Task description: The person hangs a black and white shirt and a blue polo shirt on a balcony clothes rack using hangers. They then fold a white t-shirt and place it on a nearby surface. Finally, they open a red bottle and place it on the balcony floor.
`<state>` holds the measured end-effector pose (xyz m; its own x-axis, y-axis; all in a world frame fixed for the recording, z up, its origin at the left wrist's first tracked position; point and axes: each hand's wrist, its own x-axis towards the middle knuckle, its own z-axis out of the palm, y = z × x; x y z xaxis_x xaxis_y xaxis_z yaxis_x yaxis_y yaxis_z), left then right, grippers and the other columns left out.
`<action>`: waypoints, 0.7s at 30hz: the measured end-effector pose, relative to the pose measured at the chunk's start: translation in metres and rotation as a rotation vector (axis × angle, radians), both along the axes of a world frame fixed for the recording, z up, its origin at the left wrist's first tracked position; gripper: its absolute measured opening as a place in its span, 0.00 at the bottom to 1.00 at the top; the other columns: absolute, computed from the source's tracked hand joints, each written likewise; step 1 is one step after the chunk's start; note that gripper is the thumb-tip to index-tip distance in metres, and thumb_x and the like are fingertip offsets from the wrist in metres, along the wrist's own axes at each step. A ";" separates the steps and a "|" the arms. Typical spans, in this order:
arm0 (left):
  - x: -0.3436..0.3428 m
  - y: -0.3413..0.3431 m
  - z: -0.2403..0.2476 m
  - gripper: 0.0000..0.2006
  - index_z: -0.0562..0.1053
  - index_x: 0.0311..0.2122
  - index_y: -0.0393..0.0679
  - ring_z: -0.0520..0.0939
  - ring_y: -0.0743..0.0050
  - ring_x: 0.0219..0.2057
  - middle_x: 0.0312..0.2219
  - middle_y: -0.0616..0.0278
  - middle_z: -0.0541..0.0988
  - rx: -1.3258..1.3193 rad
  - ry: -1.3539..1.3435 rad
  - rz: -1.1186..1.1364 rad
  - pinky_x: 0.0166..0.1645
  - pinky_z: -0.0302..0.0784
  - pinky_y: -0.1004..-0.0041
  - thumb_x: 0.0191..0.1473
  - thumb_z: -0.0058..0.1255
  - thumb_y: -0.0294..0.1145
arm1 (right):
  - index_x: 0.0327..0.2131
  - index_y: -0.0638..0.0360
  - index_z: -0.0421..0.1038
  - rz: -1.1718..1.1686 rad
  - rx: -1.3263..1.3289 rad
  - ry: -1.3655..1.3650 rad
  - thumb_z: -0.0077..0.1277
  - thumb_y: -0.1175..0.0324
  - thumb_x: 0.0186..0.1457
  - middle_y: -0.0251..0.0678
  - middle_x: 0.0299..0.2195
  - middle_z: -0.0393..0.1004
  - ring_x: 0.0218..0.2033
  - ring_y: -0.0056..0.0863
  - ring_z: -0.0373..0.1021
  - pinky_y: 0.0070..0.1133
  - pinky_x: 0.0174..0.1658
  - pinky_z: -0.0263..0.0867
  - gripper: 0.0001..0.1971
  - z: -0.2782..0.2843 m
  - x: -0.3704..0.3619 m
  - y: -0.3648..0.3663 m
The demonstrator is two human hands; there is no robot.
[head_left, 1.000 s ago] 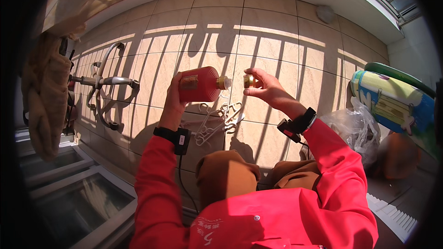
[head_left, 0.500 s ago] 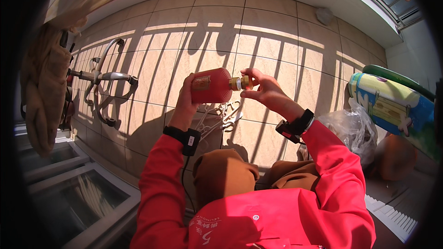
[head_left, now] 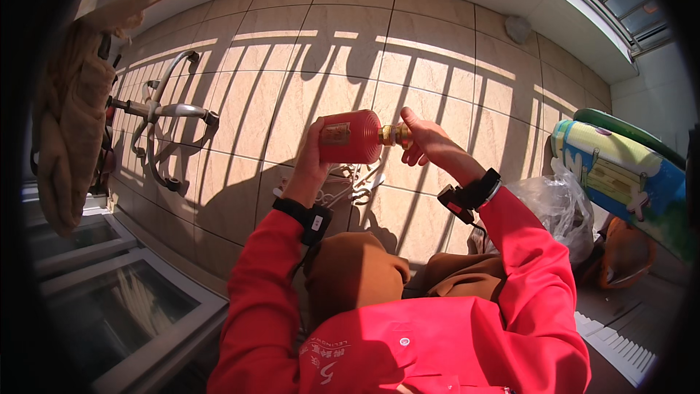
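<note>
A red ribbed bottle point(head_left: 357, 137) with a gold label lies sideways in the air, its neck toward my right. My left hand point(head_left: 313, 152) is closed round its base end. At the other end is a gold cap point(head_left: 396, 136) with a pale band. My right hand point(head_left: 436, 144) is at the cap's end, thumb raised above it and fingers curled below, standing apart; whether the palm side touches the cap is hidden. Beneath the bottle, white plastic hangers point(head_left: 343, 188) lie on the tiled floor point(head_left: 321, 95).
A metal star-shaped chair base point(head_left: 154, 111) lies tipped at the left, beside a draped brown cloth point(head_left: 73, 131). To the right are a clear plastic bag point(head_left: 550, 204), an orange-brown object point(head_left: 627, 252) and a colourful printed board point(head_left: 620, 168). A framed glass panel point(head_left: 131, 314) is at lower left.
My left hand and the bottle have shifted a little to the right. My right thumb and fingers have moved from around the cap to its far end, wider apart.
</note>
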<state>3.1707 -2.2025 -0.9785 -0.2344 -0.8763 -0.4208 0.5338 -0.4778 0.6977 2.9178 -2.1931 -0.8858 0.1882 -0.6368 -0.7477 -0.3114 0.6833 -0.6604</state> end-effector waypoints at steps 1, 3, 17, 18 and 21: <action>0.002 0.000 -0.004 0.18 0.70 0.45 0.45 0.78 0.73 0.40 0.39 0.63 0.77 0.043 -0.012 0.004 0.43 0.76 0.70 0.55 0.45 0.47 | 0.30 0.61 0.65 0.023 -0.014 -0.001 0.33 0.42 0.55 0.37 0.25 0.70 0.24 0.24 0.68 0.20 0.28 0.64 0.27 -0.001 0.001 0.000; 0.010 0.000 -0.010 0.19 0.70 0.45 0.45 0.78 0.73 0.40 0.39 0.63 0.77 0.136 -0.052 0.006 0.42 0.77 0.69 0.55 0.44 0.47 | 0.35 0.60 0.64 0.051 -0.077 -0.061 0.34 0.43 0.55 0.37 0.26 0.70 0.24 0.22 0.69 0.19 0.28 0.64 0.26 -0.007 0.003 0.003; 0.021 0.003 -0.022 0.22 0.69 0.47 0.45 0.78 0.65 0.41 0.41 0.60 0.76 0.214 0.053 -0.048 0.40 0.78 0.59 0.54 0.45 0.51 | 0.44 0.61 0.65 0.174 -0.550 -0.110 0.54 0.60 0.52 0.33 0.31 0.70 0.33 0.21 0.68 0.19 0.36 0.65 0.19 -0.029 0.002 0.002; 0.021 0.003 -0.022 0.22 0.69 0.47 0.46 0.78 0.65 0.41 0.41 0.60 0.76 0.222 0.062 -0.045 0.40 0.78 0.58 0.54 0.44 0.51 | 0.45 0.61 0.65 0.182 -0.563 -0.108 0.56 0.63 0.51 0.33 0.33 0.70 0.35 0.22 0.68 0.20 0.38 0.66 0.20 -0.029 0.001 0.003; 0.022 0.002 -0.022 0.23 0.68 0.48 0.47 0.78 0.64 0.42 0.42 0.60 0.75 0.216 0.044 -0.060 0.41 0.78 0.56 0.54 0.44 0.53 | 0.47 0.60 0.64 0.210 -0.643 -0.066 0.58 0.71 0.47 0.35 0.38 0.69 0.39 0.25 0.68 0.22 0.42 0.66 0.22 -0.028 0.001 0.005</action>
<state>3.1928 -2.2006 -1.0007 -0.3061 -0.7512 -0.5849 0.5277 -0.6452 0.5525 2.9191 -2.1881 -0.9138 0.3890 -0.8958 -0.2150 -0.3399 0.0774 -0.9373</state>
